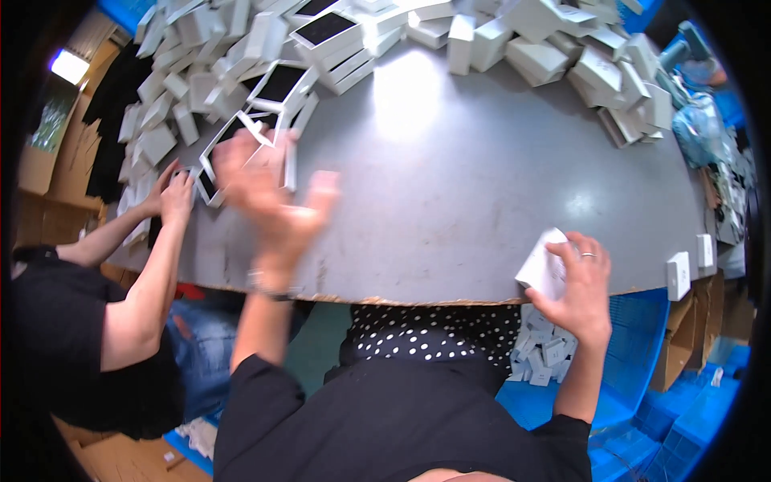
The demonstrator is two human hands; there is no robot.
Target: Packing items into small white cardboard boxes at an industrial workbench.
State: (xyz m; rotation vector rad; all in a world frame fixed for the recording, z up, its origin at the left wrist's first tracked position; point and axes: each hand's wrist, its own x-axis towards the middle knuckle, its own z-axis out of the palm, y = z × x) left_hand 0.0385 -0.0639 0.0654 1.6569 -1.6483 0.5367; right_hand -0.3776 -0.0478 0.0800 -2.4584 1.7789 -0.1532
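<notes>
The person's right hand (580,287) is gripping a small white box (543,267) at the near edge of the grey table (450,185), toward its right corner, with the fingers curled over the box's top. The left hand (269,193) is hovering blurred above the table's left part, fingers spread wide and holding nothing, just beside flat white trays with black insets (277,84). More white boxes (562,48) are lying heaped along the far edge. At the left edge, a co-worker's hands (173,193) are touching the trays. A blue crate (634,337) is sitting below the near right corner.
</notes>
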